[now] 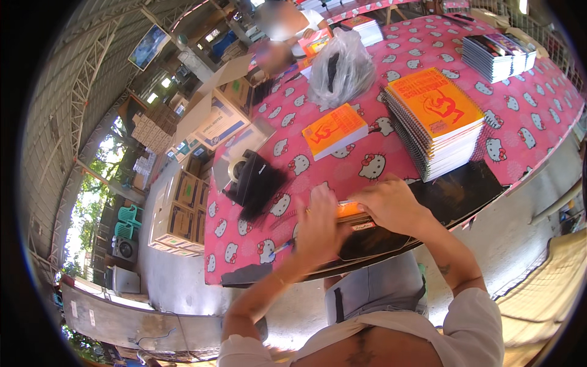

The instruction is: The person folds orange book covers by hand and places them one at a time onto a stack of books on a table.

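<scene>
Near the table's front edge, my right hand (394,205) bends its fingers over an orange-covered notebook (350,210), gripping its edge. The notebook is largely hidden by both hands. On its other side is my left hand (321,223), blurred by motion, its fingers stretched out flat. Under my hands lies a black board (374,243). To the right of them rises a tall stack of orange spiral-bound notebooks (435,116). Beyond my hands sits a smaller pile of orange-covered sheets (335,129) without visible spirals. A pen (281,248) lies by my left wrist.
At the left of the pink patterned table (373,168) stand a black tape dispenser (244,177) and a bundle of black bristly strands (267,191). Farther back are a clear plastic bag (342,70), another notebook stack (498,56) and a co-worker (299,27). Cardboard boxes (183,208) stand left.
</scene>
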### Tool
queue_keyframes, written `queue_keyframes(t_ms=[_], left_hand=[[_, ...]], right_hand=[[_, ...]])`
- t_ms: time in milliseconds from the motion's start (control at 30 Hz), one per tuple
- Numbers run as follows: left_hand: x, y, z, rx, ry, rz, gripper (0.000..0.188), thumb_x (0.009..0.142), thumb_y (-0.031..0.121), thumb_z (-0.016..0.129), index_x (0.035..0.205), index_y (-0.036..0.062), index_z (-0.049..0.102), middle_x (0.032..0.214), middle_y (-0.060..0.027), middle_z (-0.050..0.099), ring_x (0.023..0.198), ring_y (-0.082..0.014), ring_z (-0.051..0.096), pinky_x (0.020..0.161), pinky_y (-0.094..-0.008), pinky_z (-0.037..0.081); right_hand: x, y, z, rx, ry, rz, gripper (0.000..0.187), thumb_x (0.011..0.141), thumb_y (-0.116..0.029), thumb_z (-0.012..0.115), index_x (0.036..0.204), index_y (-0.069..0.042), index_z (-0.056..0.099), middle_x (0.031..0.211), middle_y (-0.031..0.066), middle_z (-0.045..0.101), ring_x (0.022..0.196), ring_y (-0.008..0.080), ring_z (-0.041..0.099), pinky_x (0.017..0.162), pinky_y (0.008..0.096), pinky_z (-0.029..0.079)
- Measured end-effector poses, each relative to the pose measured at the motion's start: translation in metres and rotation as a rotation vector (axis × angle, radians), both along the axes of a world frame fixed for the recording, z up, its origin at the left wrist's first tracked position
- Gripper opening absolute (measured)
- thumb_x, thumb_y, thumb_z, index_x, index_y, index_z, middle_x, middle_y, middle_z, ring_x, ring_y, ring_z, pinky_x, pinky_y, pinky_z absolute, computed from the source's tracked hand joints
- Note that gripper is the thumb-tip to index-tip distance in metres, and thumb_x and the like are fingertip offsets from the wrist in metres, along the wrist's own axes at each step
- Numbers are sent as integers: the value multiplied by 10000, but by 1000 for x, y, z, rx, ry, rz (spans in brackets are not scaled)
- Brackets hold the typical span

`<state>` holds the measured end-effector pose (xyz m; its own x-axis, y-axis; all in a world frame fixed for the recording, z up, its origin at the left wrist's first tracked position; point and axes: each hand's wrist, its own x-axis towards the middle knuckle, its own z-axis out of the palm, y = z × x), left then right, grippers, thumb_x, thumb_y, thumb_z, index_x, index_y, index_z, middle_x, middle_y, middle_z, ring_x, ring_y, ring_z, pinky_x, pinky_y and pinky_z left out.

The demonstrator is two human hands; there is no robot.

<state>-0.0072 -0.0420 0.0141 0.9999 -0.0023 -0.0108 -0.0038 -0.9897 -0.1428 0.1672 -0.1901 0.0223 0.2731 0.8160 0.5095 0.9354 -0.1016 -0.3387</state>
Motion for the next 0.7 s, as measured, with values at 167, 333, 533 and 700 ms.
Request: queue_keyframes(t_ms=[167, 333, 533, 700], left_hand=[[35, 31, 14, 168, -434, 6, 795, 969, 478, 594, 1512, -68, 397, 1582, -295, 376, 1524, -421, 290, 1204, -640, 181], [-17, 2, -46, -29, -357, -273, 806, 978, 480, 572, 1525, -78, 377, 1597, -290, 359, 1523, -423, 290, 1207, -646, 177], [15, 9, -35, 136, -347, -153, 825, 959, 534, 573, 1520, -48, 410, 1610, -267, 352, 1529, -389, 299, 1210, -640, 166], [51, 24, 14, 170, -399, -103, 776, 993, 479, 546, 1524, -65, 392, 1584, -281, 387, 1535, -376, 296, 1214, -631, 172]], right_hand=[[-2, -1, 1, -47, -37, -1, 227, 833, -199, 691, 1050, -136, 710, 875, 48, 734, 807, 256, 722, 794, 415, 507], [3, -34, 14, 370, 177, -139, 444, 797, -120, 813, 1218, -84, 676, 994, 90, 747, 965, 229, 719, 912, 399, 527], [9, -26, -61, 381, 1152, 178, 262, 922, -66, 768, 1165, 12, 709, 1050, 44, 755, 950, 66, 658, 839, 239, 533], [-2, -9, -55, 415, 954, 104, 238, 897, -75, 792, 1114, 2, 730, 924, 72, 764, 863, 71, 680, 783, 251, 548]])
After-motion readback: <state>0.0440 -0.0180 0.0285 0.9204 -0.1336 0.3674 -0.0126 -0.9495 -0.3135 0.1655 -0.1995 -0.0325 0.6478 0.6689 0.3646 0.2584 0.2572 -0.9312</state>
